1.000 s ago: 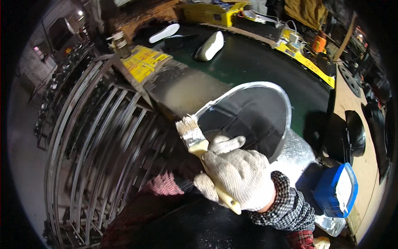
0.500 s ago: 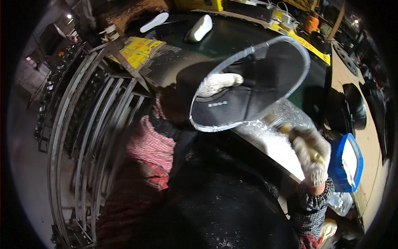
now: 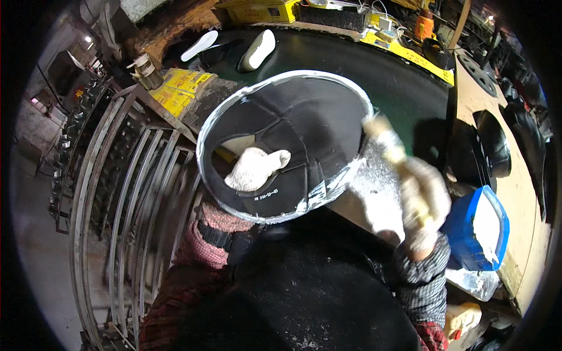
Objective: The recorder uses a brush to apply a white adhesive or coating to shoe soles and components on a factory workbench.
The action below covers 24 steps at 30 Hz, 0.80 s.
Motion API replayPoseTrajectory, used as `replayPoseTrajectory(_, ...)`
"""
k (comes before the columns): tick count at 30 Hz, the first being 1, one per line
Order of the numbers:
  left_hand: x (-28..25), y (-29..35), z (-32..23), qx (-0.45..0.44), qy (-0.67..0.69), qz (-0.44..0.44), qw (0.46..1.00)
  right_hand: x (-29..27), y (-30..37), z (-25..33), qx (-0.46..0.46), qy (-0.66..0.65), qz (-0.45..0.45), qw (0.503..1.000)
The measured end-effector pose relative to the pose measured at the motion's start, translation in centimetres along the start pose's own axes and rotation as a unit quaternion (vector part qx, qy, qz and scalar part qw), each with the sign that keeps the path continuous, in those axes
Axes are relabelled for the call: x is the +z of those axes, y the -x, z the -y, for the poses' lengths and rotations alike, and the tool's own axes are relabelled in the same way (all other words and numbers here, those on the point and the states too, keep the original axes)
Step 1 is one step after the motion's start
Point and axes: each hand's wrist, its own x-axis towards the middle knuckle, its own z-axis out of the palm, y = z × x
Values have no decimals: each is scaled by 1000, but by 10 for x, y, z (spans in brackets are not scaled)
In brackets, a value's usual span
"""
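Observation:
My left hand (image 3: 254, 169), in a white knit glove, shows through an opening in a black oval fabric piece (image 3: 331, 120). The fingers are curled, gripping the piece by that opening. White paste coats its rim, thickest at the lower right. My right hand (image 3: 424, 196), also gloved and blurred by motion, is closed around a brush (image 3: 385, 137) whose pale head is at the piece's right edge. Beside the right hand stands a cut-open blue container (image 3: 468, 225) with white paste inside.
A plastic-covered white surface (image 3: 377, 193) lies below the brush. Two white-soled shoe forms (image 3: 259, 50) rest on the dark green tabletop (image 3: 328, 52). Metal racks (image 3: 126, 216) stand at left. Black curved pieces (image 3: 492, 143) lean at right, near yellow-taped boards and cables.
The black piece has swung toward me and left, turning its face upward. My right hand and brush have moved up and left to its right rim. The whole view has shifted slightly.

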Motion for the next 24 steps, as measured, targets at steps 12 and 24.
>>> replayPoseTrajectory(12,-57,-160,53,294,-140,-53,944,33,-28,-21,170,18,285,943)
replayPoseTrajectory(24,-71,-212,6,-121,400,6,909,44,-51,-36,272,49,262,924)
